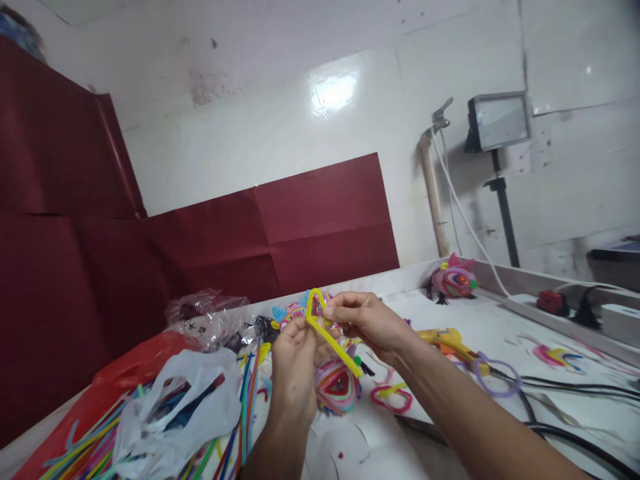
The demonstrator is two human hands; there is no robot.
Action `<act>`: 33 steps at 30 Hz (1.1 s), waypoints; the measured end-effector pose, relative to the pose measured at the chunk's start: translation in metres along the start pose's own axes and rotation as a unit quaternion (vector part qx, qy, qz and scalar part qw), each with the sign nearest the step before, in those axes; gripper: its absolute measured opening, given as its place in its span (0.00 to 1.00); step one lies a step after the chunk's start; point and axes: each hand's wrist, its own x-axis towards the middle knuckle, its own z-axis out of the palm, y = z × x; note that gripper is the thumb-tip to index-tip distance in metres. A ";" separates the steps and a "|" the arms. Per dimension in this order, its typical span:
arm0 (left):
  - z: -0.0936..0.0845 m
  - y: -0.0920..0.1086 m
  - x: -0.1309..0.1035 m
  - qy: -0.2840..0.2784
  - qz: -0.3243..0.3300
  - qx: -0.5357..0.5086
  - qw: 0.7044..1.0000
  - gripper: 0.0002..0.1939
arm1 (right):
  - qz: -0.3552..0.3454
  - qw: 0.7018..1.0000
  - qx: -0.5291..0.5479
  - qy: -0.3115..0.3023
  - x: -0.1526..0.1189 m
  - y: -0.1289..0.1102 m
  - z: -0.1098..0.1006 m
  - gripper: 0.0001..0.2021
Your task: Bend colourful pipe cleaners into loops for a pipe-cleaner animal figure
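A yellow pipe cleaner (345, 355), bent into a loop at its top, is pinched between both hands above the table. My left hand (294, 357) grips it low on the loop, fingers closed. From the other side, my right hand (367, 323) pinches the loop with thumb and forefinger. One straight end slants down to the right. Below the hands lies a colourful pipe-cleaner piece (337, 390) with a red centre. A second colourful piece with blue tufts (290, 313) sits behind them, partly hidden. A pink pipe-cleaner loop (393, 400) rests beside my right forearm.
Many loose pipe cleaners (95, 443) and a white plastic bag (185, 387) lie at left, near a red bag (145, 360). To the right are a yellow glue gun (445, 339), a purple ring (500, 387), black cables (575, 385) and a pink fish-like figure (453, 279). A lamp (500, 120) stands behind.
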 end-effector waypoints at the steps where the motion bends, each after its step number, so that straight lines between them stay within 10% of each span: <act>1: 0.000 0.000 0.000 0.000 0.002 0.003 1.000 0.17 | 0.003 1.000 0.004 -0.001 0.000 0.000 0.000 0.12; 33: -0.005 -0.002 0.002 -0.004 -0.015 0.011 1.000 0.14 | 0.012 0.999 0.037 -0.002 0.006 0.005 -0.002 0.13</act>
